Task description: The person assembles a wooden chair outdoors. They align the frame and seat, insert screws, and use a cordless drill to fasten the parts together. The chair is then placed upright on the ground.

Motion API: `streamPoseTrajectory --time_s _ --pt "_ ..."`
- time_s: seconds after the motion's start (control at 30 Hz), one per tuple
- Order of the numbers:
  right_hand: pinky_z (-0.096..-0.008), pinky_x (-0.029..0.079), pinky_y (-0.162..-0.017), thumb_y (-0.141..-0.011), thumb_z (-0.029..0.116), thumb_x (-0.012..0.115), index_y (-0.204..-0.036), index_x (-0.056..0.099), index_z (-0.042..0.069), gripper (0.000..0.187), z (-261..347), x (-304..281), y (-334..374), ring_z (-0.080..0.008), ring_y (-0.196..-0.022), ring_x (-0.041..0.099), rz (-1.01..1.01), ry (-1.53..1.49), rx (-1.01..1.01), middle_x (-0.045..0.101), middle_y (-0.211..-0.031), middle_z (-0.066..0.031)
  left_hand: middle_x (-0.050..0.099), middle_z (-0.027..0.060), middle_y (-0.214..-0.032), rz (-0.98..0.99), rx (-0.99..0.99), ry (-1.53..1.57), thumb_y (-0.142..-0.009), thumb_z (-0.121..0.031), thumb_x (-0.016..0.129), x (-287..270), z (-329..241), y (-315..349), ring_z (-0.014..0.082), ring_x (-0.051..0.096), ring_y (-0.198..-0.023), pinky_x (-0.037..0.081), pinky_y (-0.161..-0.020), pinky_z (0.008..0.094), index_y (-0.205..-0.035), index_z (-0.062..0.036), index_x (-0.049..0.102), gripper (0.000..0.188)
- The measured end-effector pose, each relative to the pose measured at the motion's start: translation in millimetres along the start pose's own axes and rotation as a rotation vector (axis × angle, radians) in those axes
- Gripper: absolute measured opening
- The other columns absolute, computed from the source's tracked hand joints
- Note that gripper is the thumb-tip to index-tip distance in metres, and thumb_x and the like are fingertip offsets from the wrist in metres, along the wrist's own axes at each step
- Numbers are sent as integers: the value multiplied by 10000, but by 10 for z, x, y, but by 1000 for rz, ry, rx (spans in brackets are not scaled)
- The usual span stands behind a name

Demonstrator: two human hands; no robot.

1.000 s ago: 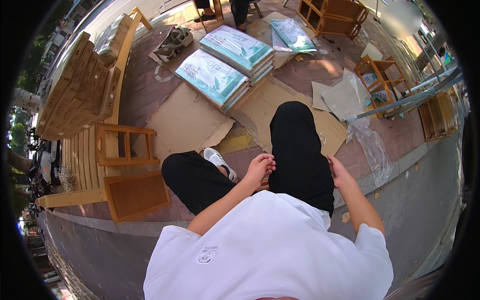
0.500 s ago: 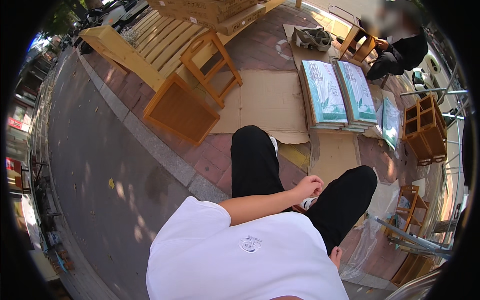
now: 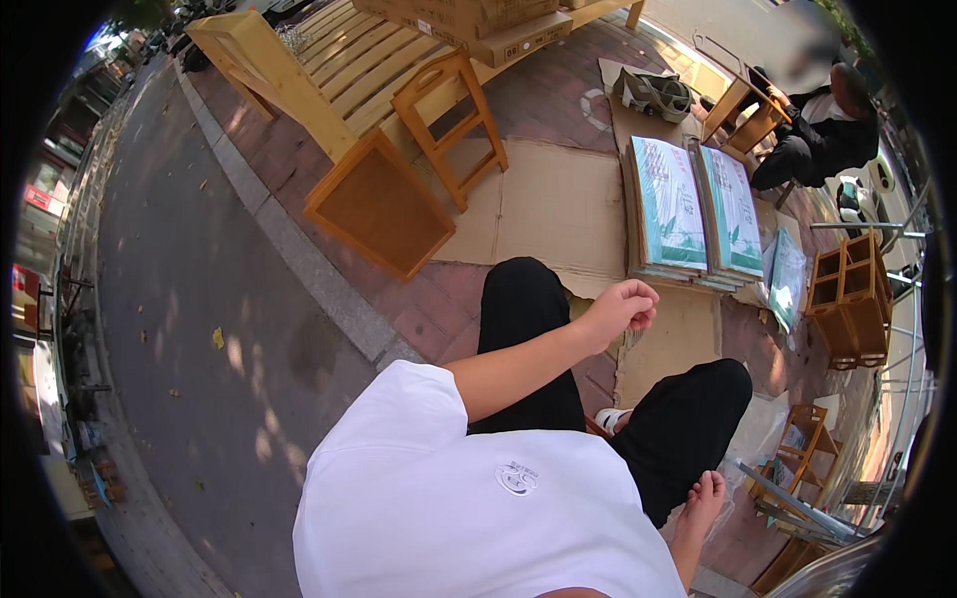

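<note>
I am seated, and my left hand [image 3: 620, 314] is raised in front of my knees with its fingers curled in. Nothing shows in its grip. Low by my right thigh is my right hand [image 3: 706, 498], its fingers bent inward and nothing visible in them. Neither hand touches an object. Beyond my left hand, two stacks of flat white-and-green packages [image 3: 670, 204] rest on flattened cardboard [image 3: 558, 204]. A brown wooden panel [image 3: 384, 204] and an open wooden frame [image 3: 488, 128] lean by the slatted bench [image 3: 344, 60].
Large cardboard boxes [image 3: 469, 20] lie on the bench. A bag [image 3: 653, 93] sits beyond the stacks. Far right, another person [image 3: 832, 125] sits handling a wooden frame piece [image 3: 736, 112]. Wooden shelf units [image 3: 847, 299] and metal poles line the right side. A stone kerb [image 3: 299, 254] borders the road.
My left hand has risen and moved slightly forward, away from my lap. My right hand has come further into view beside my right thigh. The view has shifted a little.
</note>
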State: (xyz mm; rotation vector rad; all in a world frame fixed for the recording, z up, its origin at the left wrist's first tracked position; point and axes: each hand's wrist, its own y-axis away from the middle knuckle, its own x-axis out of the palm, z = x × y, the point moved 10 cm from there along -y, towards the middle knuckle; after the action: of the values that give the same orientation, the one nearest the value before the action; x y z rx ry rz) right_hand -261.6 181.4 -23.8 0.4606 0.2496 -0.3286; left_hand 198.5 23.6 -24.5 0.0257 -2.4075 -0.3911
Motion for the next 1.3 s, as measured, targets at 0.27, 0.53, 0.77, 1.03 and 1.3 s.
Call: streamPoseTrajectory --time_s 0.27,0.53,0.77,1.03,1.3 --pt "-189 368 -579 -1006 366 635 -1453 489 60 561 -56 186 570 -60 -670 430 190 -73 373 487 -856 25 659 148 -1088 -1567 871 -1350 -874 -126 642 -3107 -3154 1478 341 605 -1048 482 -929 433 -1032 -38 680 185" --pt "-313 562 -868 -999 287 602 -1265 591 78 338 617 472 316 -186 -1003 662 161 -435 233 665 -1132 -65 511 138 -1359 -1635 206 -1931 -840 -107 627 -4540 -3142 1849 330 451 -1302 394 -1040 493 -1335 -35 530 510" --pt "-291 541 -820 -1030 184 568 -1173 583 88 173 830 456 211 -144 -945 649 29 -144 5 649 -1108 -37 536 127 -1336 -1661 144 -2019 -831 -128 657 -4502 -3178 1723 311 478 -1282 390 -1027 483 -1317 -56 544 504" --pt "-256 504 -871 -1010 91 568 -1140 594 37 143 1459 1300 61 -119 -941 625 365 183 -306 624 -1088 -38 649 155 -1101 -1512 -20 -1918 -849 -97 640 -4167 -3008 1706 312 625 -1088 416 -956 501 -1103 -78 546 272" --pt "-363 495 -940 -860 15 680 -1119 591 -3 274 2714 3261 446 -303 -1049 623 715 616 -1045 638 -1110 -135 642 115 -1010 -879 370 -1928 -869 -120 688 -2657 -2642 1410 344 632 -998 533 -801 465 -1027 -63 607 186"
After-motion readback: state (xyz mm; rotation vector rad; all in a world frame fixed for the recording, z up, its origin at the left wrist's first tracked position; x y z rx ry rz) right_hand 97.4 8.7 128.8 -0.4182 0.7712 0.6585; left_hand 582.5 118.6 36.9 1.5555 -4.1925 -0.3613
